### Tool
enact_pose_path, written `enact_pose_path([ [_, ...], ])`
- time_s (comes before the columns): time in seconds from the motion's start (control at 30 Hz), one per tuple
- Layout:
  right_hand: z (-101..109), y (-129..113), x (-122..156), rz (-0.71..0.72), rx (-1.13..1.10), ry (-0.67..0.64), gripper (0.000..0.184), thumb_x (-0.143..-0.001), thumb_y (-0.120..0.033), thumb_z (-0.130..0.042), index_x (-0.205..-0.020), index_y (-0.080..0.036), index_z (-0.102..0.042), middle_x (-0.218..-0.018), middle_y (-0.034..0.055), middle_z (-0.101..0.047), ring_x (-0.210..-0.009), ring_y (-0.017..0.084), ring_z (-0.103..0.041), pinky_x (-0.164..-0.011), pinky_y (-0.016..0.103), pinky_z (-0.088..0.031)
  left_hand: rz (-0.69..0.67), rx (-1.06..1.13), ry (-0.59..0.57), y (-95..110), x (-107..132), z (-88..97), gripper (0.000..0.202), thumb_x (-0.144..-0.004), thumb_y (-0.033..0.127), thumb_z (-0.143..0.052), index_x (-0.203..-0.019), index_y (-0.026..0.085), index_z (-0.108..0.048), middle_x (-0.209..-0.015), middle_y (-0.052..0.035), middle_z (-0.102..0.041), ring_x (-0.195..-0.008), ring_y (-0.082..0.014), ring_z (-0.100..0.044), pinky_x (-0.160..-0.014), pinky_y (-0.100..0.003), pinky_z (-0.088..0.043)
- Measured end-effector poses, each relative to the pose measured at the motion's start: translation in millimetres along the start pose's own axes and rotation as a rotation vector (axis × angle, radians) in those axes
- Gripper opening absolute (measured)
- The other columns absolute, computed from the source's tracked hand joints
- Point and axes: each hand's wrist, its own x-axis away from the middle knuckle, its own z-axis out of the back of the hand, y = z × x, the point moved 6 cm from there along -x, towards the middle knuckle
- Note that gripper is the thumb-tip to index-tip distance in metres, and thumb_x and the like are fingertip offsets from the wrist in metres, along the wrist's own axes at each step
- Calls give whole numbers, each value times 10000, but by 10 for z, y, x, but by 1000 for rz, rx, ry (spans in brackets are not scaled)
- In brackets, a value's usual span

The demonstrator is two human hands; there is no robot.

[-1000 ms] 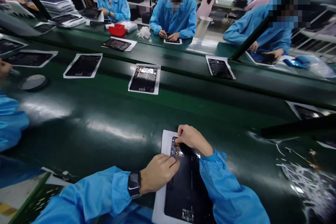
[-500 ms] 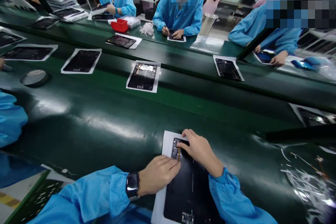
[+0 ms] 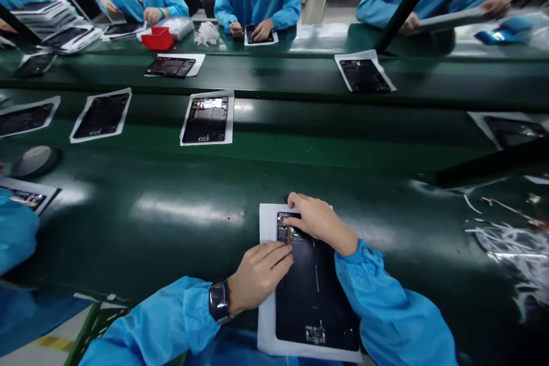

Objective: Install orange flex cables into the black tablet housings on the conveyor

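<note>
Your black tablet back [image 3: 316, 297] lies on its white sheet [image 3: 267, 320] on the green conveyor belt [image 3: 128, 183], just in front of you and slightly right of centre, with its long axis running near to far. The exposed circuit section [image 3: 285, 227] is at its far end, and both hands work there. Your right hand [image 3: 321, 223] is the farther of the two, reaching in from the right with the forearm along the tablet's right side. Its fingers are loosely spread and rest on the far end, gripping nothing that shows. Your left hand [image 3: 259, 277], with the smartwatch [image 3: 218, 300] on its wrist, is nearer to you and comes in from the left, its fingers together. Their tips reach the amber flex ribbon [image 3: 289, 235] just below the right fingers, but you cannot tell from this view whether they pinch it or only touch it. Against the earlier frame, your hands sit much as they did, while the view has shifted, so the sheet looks squarer and the far bench sits higher.
</note>
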Motion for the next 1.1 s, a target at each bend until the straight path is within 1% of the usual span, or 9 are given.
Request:
enact_pose_path([
  [0.17,-12,24,30,28,-72,19,349,-822,-399,-750,-1003,-236,-501,-978,0,-671,-792,212,-645,-586,298,-295,-34,-34,-92,20,24,-82,194,-978,125,-469,-1033,113,-654,-1081,-77,-708,-966,-199,-655,-793,-327,-574],
  [0.33,1,20,42,26,-101,38,321,-833,-373,-741,-1002,-230,-508,-972,6,-664,-817,210,-644,-594,292,-308,-56,-57,-140,27,43,-120,200,-979,125,-463,-1024,112,-658,-1094,-88,-706,-978,-204,-643,-799,-335,-570],
  [0.47,1,26,39,19,-120,36,319,-827,-363,-744,-1003,-223,-517,-973,10,-662,-824,208,-643,-602,289,-328,-61,-47,-158,23,59,-145,173,-966,117,-493,-1033,105,-652,-1122,-83,-700,-990,-213,-635,-826,-351,-564],
  [0.63,5,34,42,21,-116,39,321,-825,-360,-745,-1008,-217,-522,-974,11,-663,-797,204,-638,-597,289,-325,-74,-74,-177,37,38,-150,178,-968,115,-485,-1028,98,-652,-1117,-87,-699,-979,-222,-634,-806,-354,-562],
  [0.87,-22,25,20,30,-121,53,313,-834,-353,-740,-1010,-212,-523,-977,10,-662,-803,203,-630,-599,282,-306,-82,-86,-167,45,26,-139,154,-959,115,-504,-1017,99,-646,-1084,-93,-709,-957,-221,-652,-786,-356,-571],
  [0.93,-2,36,16,32,-129,47,298,-843,-357,-729,-1010,-212,-530,-970,12,-661,-812,203,-626,-605,279,-311,-64,-40,-150,22,34,-138,157,-952,108,-512,-1038,111,-644,-1079,-82,-713,-960,-218,-659,-790,-351,-577],
  [1.0,78,62,70,19,-143,68,255,-874,-352,-691,-1023,-213,-538,-967,15,-658,-809,198,-621,-616,279,-325,-7,47,-122,-28,28,-124,168,-943,99,-524,-1056,133,-642,-1071,-67,-718,-963,-192,-667,-824,-333,-580],
  [1.1,270,97,335,-41,-150,178,113,-958,-291,-548,-1036,-211,-564,-965,27,-646,-762,178,-603,-639,284,-360,105,196,-72,-119,-2,-90,153,-927,105,-559,-1041,159,-645,-1050,-55,-724,-936,-150,-684,-852,-301,-582],
])
